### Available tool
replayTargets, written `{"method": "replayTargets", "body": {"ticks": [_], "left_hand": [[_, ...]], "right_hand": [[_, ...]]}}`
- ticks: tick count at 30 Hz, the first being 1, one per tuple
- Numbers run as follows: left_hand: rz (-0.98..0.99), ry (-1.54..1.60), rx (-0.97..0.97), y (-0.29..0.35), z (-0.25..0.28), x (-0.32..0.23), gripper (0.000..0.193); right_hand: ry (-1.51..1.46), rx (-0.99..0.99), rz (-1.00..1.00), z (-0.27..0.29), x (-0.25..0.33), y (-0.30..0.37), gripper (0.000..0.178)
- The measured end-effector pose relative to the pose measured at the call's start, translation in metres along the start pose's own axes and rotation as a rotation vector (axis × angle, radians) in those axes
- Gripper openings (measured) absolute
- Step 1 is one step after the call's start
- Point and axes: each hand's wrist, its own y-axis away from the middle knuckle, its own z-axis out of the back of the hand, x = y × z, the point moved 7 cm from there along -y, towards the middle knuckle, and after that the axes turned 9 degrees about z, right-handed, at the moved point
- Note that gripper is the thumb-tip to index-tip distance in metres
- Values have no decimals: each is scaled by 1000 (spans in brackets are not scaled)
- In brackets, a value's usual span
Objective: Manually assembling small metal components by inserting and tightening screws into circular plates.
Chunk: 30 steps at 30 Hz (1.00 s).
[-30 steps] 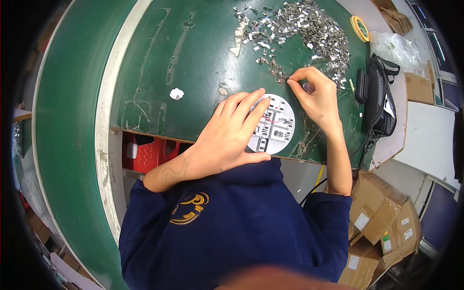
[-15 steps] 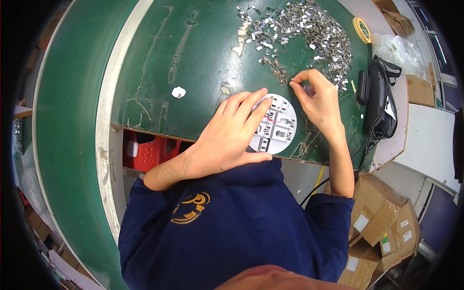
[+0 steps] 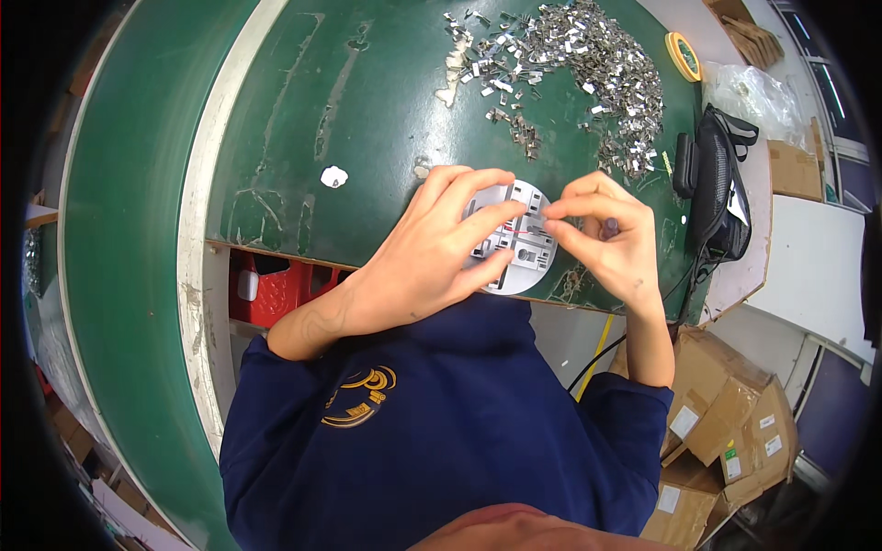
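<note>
A round white plate (image 3: 530, 278) with grey and white blocks and a short red strip on it lies at the table's near edge. My left hand (image 3: 432, 241) rests over its left side, fingers apart, index fingertip and thumb on the plate. Above the plate's right side, my right hand (image 3: 617, 234) is closed, with thumb and index finger pinched by the blocks. Whatever is between those fingertips is too small to make out. A dark purple, round-ended rod (image 3: 610, 226) sticks out of the curled fingers of this hand.
Small metal clips (image 3: 606, 73) lie in a large heap at the back right, with a few brownish ones (image 3: 525, 138) nearer. A yellow tape roll (image 3: 683, 57) and a black bag (image 3: 721, 188) are at the right edge. A red stool (image 3: 280, 292) stands under the table; cardboard boxes (image 3: 712, 395) lie right.
My right hand has moved from beside the brownish clips down and left to the plate. My left fingers have drawn in and bent over the plate.
</note>
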Motion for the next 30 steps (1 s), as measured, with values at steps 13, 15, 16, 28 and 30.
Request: {"method": "replayTargets", "body": {"ticks": [13,15,16,28,30], "left_hand": [[-8,62,-136,-1,-10,-1,19],[-10,63,-141,-1,-10,-1,19],[-12,58,-143,-1,-10,-1,19],[-22,21,-135,0,-11,-2,14],[-18,24,-132,0,-11,-3,14]], "right_hand": [[-37,-70,-44,-8,-9,22,9],[-29,-66,-47,-9,-8,22,8],[-25,-64,-49,-10,-8,22,8],[56,-40,23,-13,4,21,12],[57,-26,27,-13,4,19,11]]}}
